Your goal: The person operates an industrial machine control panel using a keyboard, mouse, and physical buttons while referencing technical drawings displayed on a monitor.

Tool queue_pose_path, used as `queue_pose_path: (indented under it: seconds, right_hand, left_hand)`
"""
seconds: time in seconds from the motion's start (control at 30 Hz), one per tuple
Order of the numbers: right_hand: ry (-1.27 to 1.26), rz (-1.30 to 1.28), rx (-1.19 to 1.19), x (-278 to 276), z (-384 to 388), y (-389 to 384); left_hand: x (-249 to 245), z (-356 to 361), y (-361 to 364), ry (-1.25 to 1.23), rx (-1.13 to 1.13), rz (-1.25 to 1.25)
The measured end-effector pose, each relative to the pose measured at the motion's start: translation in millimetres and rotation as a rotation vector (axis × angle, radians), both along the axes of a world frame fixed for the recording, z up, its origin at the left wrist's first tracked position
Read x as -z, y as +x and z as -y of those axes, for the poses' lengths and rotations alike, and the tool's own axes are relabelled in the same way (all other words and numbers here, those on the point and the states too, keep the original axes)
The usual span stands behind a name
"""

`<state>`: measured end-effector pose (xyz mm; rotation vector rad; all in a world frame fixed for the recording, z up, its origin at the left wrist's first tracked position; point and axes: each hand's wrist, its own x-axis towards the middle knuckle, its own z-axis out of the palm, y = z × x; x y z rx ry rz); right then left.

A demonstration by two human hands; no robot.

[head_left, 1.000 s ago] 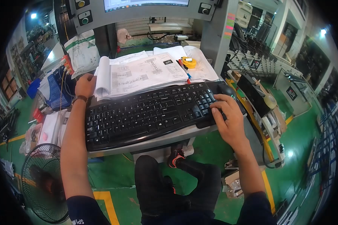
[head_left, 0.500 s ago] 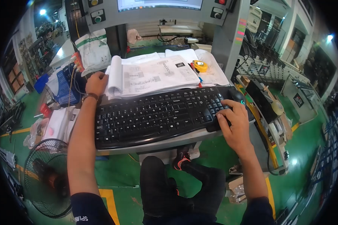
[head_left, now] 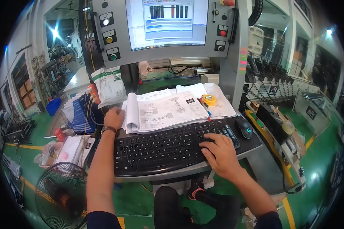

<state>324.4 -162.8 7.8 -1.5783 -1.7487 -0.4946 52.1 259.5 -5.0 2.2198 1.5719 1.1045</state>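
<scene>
Keyboard (head_left: 168, 147) sits centre frame on the console shelf, just below the paper stack (head_left: 168, 110). Right hand (head_left: 218, 154) lies flat on its right-side keys, fingers apart, gripping nothing. Left hand (head_left: 113, 117) rests against the stack's left edge (curled; can't tell if it grips). Mouse (head_left: 245, 128) right of keyboard, untouched. Screen (head_left: 167, 21) top centre.

Bright, even workshop lighting, starburst flare from ceiling lamp (head_left: 55, 32) upper left, second lamp (head_left: 328, 32) upper right, sheen on green floor (head_left: 313, 175), lit screen (head_left: 167, 21) legible, strong fisheye bending, black vignette corners, centre sharp.
</scene>
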Motion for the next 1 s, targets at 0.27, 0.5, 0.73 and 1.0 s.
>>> queue_pose_path:
  seconds: [0.27, 0.5, 0.73, 1.0]
  right_hand:
    - [-0.005, -0.011, 0.01, 5, 14, 7]
    - [0.0, -0.017, -0.002, 3, 18, 6]
    - [-0.019, -0.017, -0.001, 4, 20, 8]
    - [-0.017, -0.003, 0.004, 2, 22, 5]
  left_hand:
    - [1, 2, -1, 0.024, -0.015, -0.012]
    - [2, -1, -1, 0.021, -0.013, -0.015]
    - [2, -3, -1, 0.023, -0.011, -0.021]
    - [2, -3, -1, 0.017, 0.0, -0.016]
